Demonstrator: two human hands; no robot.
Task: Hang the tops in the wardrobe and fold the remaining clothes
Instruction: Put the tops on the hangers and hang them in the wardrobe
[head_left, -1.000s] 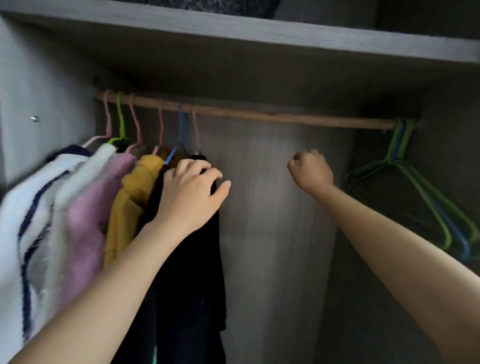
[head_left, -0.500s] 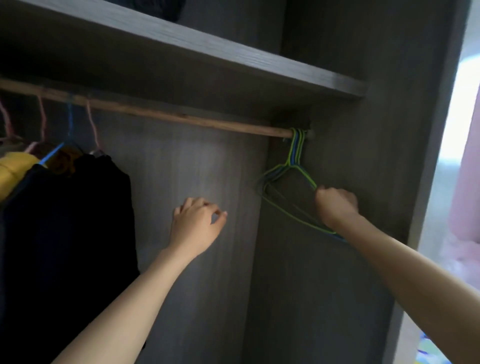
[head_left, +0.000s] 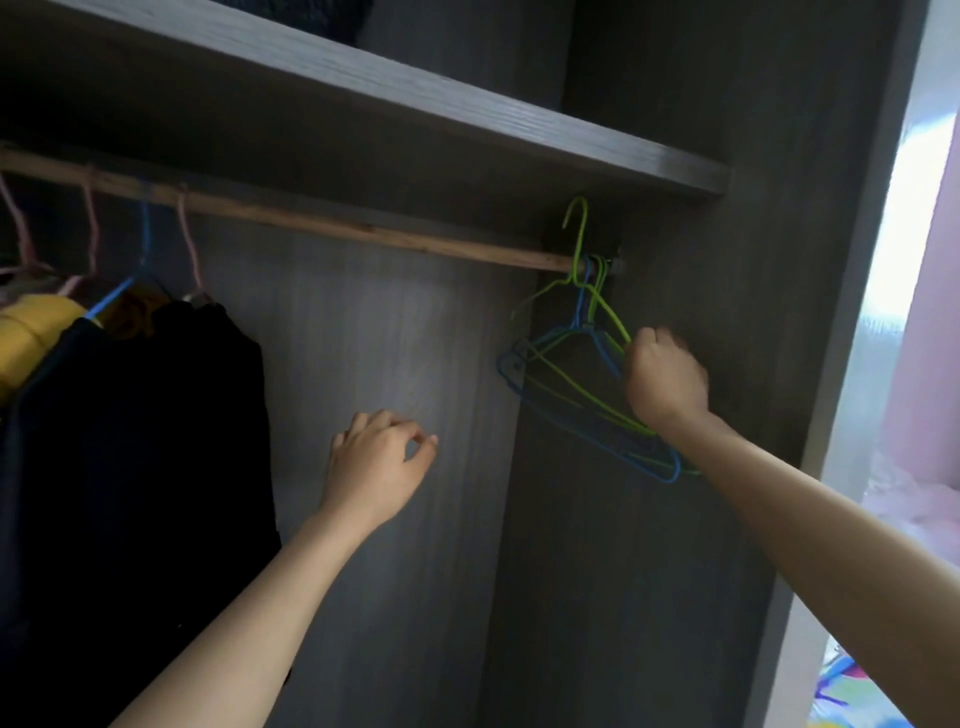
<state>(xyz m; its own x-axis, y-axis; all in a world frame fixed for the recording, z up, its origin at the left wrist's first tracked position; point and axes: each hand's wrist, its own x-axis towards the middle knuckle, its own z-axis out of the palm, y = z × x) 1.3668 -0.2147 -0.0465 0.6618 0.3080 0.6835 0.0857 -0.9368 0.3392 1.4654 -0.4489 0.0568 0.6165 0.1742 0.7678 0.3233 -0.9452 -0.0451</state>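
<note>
Fingers (head_left: 655, 343) of the right hand (head_left: 665, 382) are curled tight round the sloping wire of a green hanger (head_left: 608, 312) at the right end of the rod (head_left: 363, 231). Its hook stands clear above the rod, and the other hangers (head_left: 566, 395) hang there below it. The left hand (head_left: 376, 467) hovers before the wardrobe's back panel (head_left: 363, 338), loosely bent and holding nothing. A black top (head_left: 145, 415) and a yellow top (head_left: 31, 332) hang at the rod's left end. Half a second ago the green hanger's hook sat on the rod with the rest. The left hand has hardly shifted.
</note>
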